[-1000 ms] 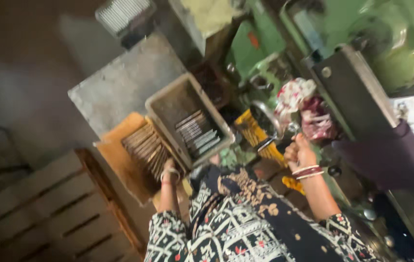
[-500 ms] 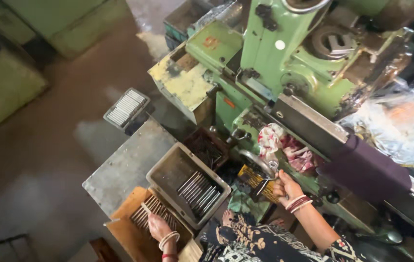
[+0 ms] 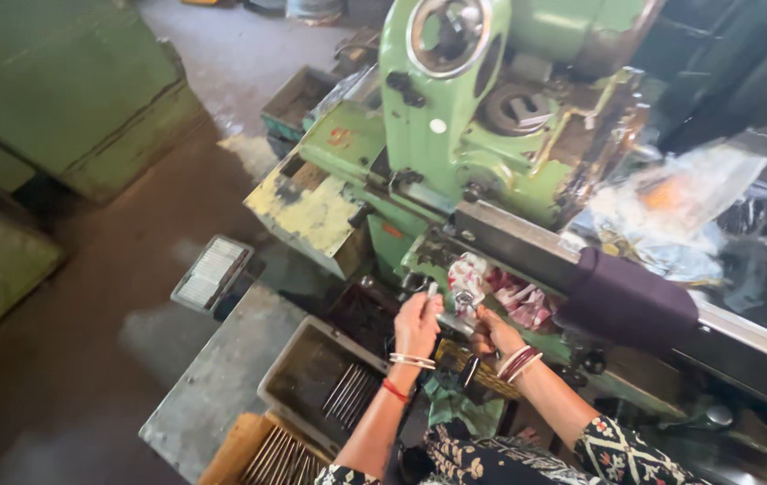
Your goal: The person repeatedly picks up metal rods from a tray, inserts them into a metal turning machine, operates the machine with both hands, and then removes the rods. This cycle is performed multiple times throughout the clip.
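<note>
Both my hands are raised at the front of a big green machine (image 3: 455, 117). My left hand (image 3: 416, 323) holds a short metal rod (image 3: 431, 291) upright between its fingers. My right hand (image 3: 488, 330) is closed on a small metal part (image 3: 464, 301) of the machine, just right of the rod. The two hands nearly touch. Bangles sit on both wrists. Below my left arm stands a grey tray (image 3: 298, 377) with several thin metal rods (image 3: 347, 395) in it.
A wooden box (image 3: 239, 449) of more rods lies at the bottom edge. The tray rests on a grey metal table (image 3: 208, 386). A red and white rag (image 3: 514, 296) and a dark purple cloth (image 3: 626, 301) lie on the machine bed. A green cabinet (image 3: 69, 90) stands at left.
My view has tilted up toward the machine. My left hand has left the rod box and risen to the machine with a rod. My right hand stayed at the machine front.
</note>
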